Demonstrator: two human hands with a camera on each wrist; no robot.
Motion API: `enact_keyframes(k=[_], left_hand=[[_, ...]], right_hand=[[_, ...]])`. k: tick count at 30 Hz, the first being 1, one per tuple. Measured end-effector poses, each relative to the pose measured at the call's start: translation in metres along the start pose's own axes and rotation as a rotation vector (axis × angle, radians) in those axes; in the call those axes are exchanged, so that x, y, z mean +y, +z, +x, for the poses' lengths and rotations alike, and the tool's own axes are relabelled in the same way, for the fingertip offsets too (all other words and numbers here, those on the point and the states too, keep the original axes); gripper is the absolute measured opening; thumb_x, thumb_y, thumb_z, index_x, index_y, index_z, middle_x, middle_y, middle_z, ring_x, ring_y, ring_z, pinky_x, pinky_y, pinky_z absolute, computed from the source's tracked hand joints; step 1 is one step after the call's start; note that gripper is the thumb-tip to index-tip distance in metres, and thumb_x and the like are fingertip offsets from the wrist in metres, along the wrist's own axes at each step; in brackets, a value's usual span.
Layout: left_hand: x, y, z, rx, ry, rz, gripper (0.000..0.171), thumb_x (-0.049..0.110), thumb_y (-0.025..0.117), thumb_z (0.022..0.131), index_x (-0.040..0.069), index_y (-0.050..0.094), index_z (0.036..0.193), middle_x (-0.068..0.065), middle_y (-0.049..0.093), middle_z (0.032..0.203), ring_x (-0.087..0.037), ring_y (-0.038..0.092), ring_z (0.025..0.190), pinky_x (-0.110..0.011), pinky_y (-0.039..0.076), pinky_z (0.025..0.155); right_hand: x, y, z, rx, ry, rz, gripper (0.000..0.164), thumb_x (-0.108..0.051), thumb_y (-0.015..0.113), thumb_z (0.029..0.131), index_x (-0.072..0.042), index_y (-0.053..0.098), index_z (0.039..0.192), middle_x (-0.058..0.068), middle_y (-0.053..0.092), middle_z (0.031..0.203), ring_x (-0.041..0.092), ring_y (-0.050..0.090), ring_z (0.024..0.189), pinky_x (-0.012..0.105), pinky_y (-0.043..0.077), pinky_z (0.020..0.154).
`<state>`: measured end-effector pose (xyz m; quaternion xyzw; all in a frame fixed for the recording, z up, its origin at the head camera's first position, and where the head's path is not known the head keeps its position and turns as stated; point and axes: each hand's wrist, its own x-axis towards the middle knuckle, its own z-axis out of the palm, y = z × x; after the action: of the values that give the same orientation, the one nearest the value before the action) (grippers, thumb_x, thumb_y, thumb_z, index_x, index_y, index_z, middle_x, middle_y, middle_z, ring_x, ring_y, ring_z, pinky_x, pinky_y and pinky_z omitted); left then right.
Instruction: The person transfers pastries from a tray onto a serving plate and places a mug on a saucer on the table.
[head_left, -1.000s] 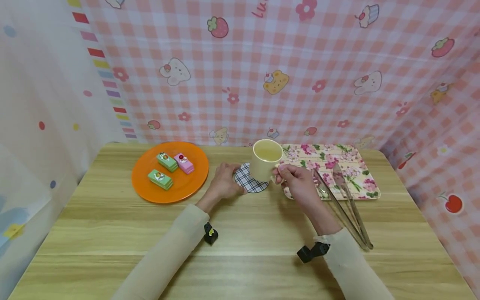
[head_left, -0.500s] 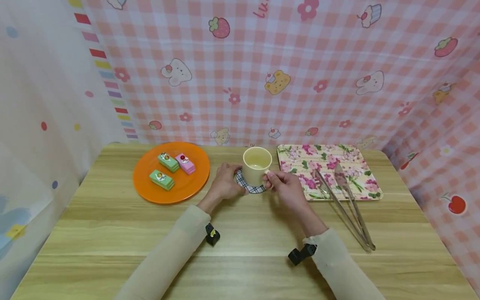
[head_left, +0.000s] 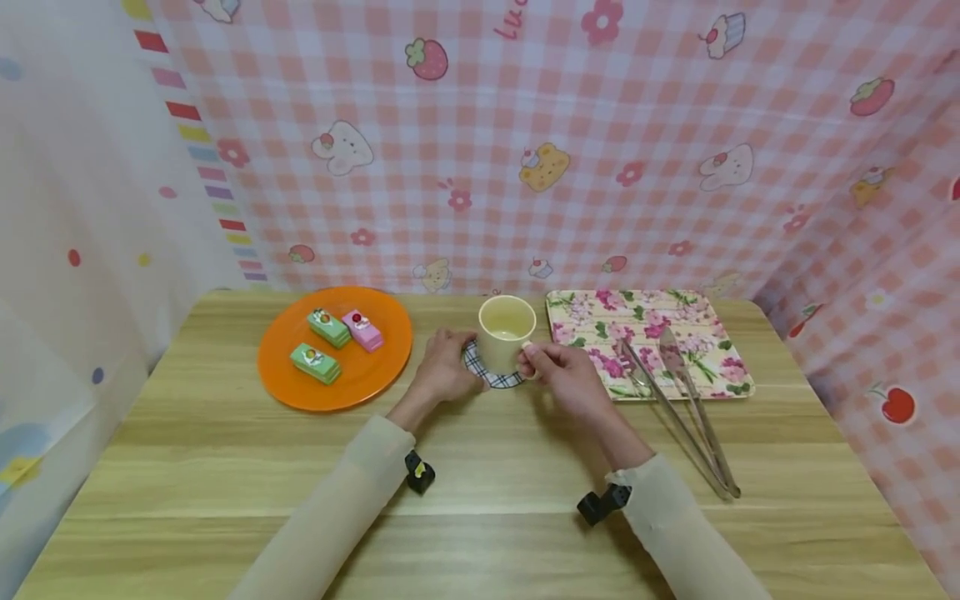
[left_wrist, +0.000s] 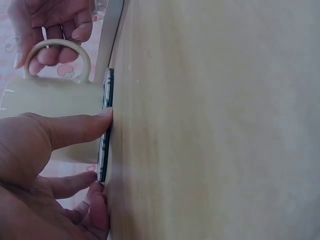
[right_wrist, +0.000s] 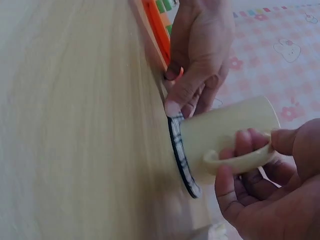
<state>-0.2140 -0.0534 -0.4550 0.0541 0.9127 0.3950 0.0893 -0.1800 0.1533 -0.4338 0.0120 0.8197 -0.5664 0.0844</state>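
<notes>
A cream mug (head_left: 501,348) with pale liquid inside stands upright on a round black-and-white checked coaster (head_left: 504,381). My right hand (head_left: 567,377) holds the mug by its handle (right_wrist: 240,164), fingers curled through the loop and thumb on top in the right wrist view. At the coaster's left side is my left hand (head_left: 444,367). Its thumb (left_wrist: 80,131) presses the near rim while its fingers touch the far part of the edge, so it pinches the coaster (left_wrist: 106,125) against the wooden table. The mug hides most of the coaster's top.
To the left, an orange plate (head_left: 285,392) bears two green blocks and one pink block with small pictures. A floral tray (head_left: 581,310) lies to the right, with metal tongs (head_left: 686,408) resting over its front edge. A pink checked cloth (head_left: 480,150) hangs behind the table.
The mug has come left and down from above the coaster's right part onto it, carried by my right hand. My left hand has stayed at the coaster.
</notes>
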Motion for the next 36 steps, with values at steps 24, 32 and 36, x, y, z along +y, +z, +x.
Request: enact_keyframes(k=[24, 32, 36], left_hand=[[-0.012, -0.06, -0.043, 0.07, 0.126, -0.092, 0.072, 0.035, 0.071, 0.097, 0.01, 0.038, 0.157, -0.02, 0.049, 0.147, -0.039, 0.052, 0.132, -0.056, 0.053, 0.108], [-0.03, -0.095, -0.062, 0.236, 0.255, 0.011, 0.075, 0.045, 0.071, 0.096, 0.009, 0.043, 0.155, -0.018, 0.047, 0.148, -0.04, 0.051, 0.128, -0.06, 0.049, 0.109], [-0.046, -0.109, -0.074, 0.301, 0.282, 0.041, 0.078, 0.047, 0.072, 0.095, 0.011, 0.039, 0.157, -0.018, 0.042, 0.154, -0.042, 0.044, 0.14, -0.067, 0.04, 0.116]], right_hand=[[-0.005, -0.083, -0.03, 0.022, -0.223, -0.427, 0.033, -0.03, 0.064, 0.103, -0.011, 0.063, 0.13, 0.012, 0.069, 0.126, 0.028, 0.066, 0.109, 0.044, 0.056, 0.097], [-0.004, -0.119, -0.042, 0.1, -0.309, -0.515, 0.041, -0.033, 0.062, 0.103, -0.012, 0.059, 0.138, 0.013, 0.065, 0.131, 0.03, 0.063, 0.113, 0.048, 0.057, 0.093], [-0.003, -0.13, -0.047, 0.148, -0.314, -0.541, 0.054, -0.04, 0.065, 0.101, -0.012, 0.054, 0.146, 0.016, 0.06, 0.139, 0.036, 0.06, 0.119, 0.057, 0.056, 0.096]])
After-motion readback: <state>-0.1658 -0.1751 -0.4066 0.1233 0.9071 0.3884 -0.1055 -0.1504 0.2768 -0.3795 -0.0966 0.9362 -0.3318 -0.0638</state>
